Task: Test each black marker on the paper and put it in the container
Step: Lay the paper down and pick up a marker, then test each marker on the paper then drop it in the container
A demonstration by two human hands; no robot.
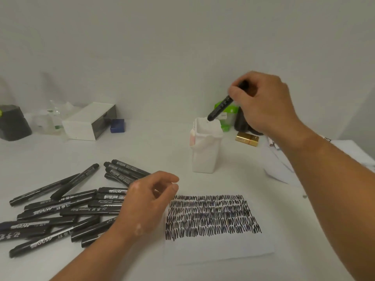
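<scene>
Black felt-tip markers with white printed barrels (81,210) lie in a loose, crossed pile at the left of the white surface (152,149). They are judged to be the untested stock. Behind the pile, along the wall, stand a dark grey block-shaped item (12,122), clear plastic packaging (52,118), a white rectangular box (85,122) and a small blue box (117,125).

The left grip (146,201), the person's left hand, hovers over the right edge of the pile with its fingers loosely curled. Thumb and forefinger are close together. It appears to hold nothing, though the gap between those two digits is blurred.

Just right of it lies the white paper sheet (219,250). Rows of dense black zigzag test strokes fill its upper part.

Beyond the sheet stands the tall white plastic container (206,155), upright, with its mouth open at the top. Its contents are hidden.

The right grip (261,102) sits above and to the right of the container. It pinches the upper end of one black marker (222,107) between thumb and fingers. The marker's long axis slopes from the grip at upper right down to lower left, and its rounded lower end is at the rear rim of the container's mouth. The step in hand is judged to be the deposit: the lower end needs to clear the rim and enter the mouth before release. The left grip is nearer the pile for the following pick.

Right of the container stand a green-and-clear plastic item (228,111) and a gold rectangular box (247,138), with loose white papers (278,167) beyond them.
</scene>
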